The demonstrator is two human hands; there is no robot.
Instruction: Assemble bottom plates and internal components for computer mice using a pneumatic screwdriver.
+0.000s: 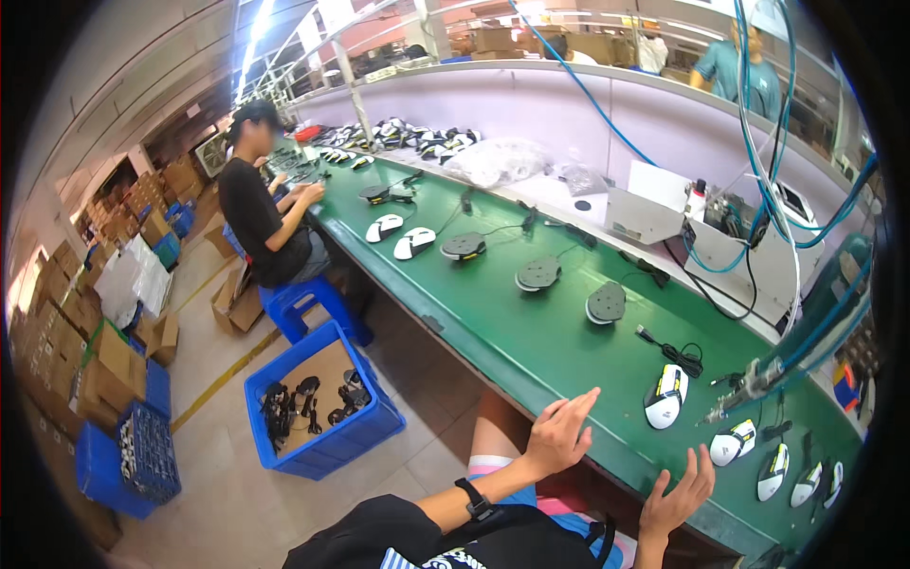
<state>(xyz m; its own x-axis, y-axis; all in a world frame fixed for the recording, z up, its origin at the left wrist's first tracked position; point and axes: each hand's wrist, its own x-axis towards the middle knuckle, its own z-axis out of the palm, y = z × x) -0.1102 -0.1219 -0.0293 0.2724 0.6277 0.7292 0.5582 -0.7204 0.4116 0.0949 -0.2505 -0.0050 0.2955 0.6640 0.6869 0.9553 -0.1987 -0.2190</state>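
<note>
My left hand [561, 434] is at the front edge of the green workbench [531, 346], fingers stretched out and nothing in them. My right hand [679, 495] is farther right at the same edge, its fingers spread and holding nothing. Beyond the hands lies a white computer mouse [667, 398] with black and yellow parts, its coiled black cable [684, 358] behind it. Another white mouse [733, 443] is nearest my right hand, apart from the fingertips. Farther left, a grey-bottomed mouse [606, 303] lies upside down.
More mice line the bench on both sides. A slim metal-tipped tool [749, 391] with blue tubing reaches in from the right. On the floor stands a blue crate [327, 403] with black cabled parts. A co-worker [261, 204] sits on a blue stool [305, 305] at the far left.
</note>
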